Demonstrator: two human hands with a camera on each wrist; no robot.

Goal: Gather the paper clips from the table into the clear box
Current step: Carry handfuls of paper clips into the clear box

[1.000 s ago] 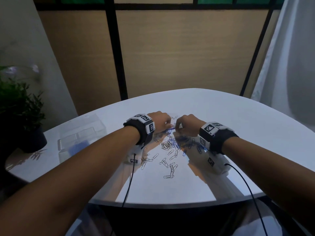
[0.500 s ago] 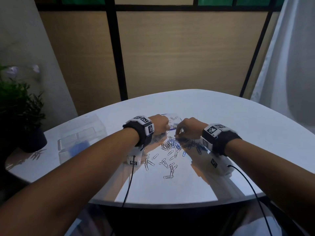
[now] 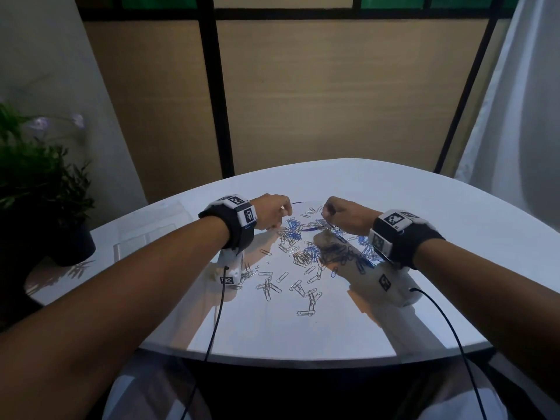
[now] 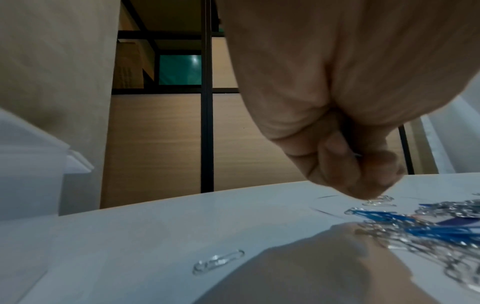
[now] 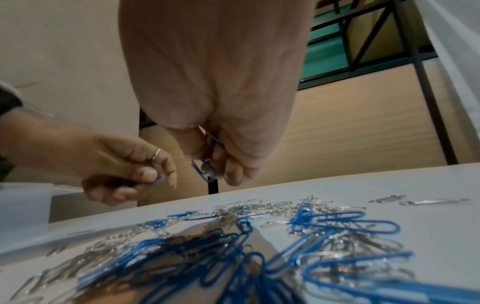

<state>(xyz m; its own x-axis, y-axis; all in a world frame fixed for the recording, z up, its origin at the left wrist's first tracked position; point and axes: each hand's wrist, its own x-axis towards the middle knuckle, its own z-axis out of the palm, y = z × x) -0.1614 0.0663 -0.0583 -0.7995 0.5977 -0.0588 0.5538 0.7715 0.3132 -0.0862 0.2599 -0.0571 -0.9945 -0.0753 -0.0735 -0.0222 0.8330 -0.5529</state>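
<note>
A pile of blue and silver paper clips (image 3: 315,253) lies spread on the white table (image 3: 394,189), seen close up as a blue and silver pile (image 5: 285,236). My left hand (image 3: 274,212) hovers over the pile's far left edge; the left hand (image 5: 130,174) pinches a blue clip (image 5: 158,180) between thumb and fingers. My right hand (image 3: 336,212) hangs curled over the far right of the pile, and the right hand (image 5: 215,164) holds blue clips (image 5: 203,170) in its curled fingers. The clear box (image 3: 151,231) sits at the table's left, apart from both hands.
A potted plant (image 3: 39,189) stands at the table's left edge beside the box. Stray silver clips (image 3: 306,312) lie nearer me. A single silver clip (image 4: 219,262) lies left of the pile. Cables (image 3: 218,313) trail from both wrist cameras over the near edge.
Both hands have drawn apart from each other and lifted a little off the pile, each with blue clips in its fingers.
</note>
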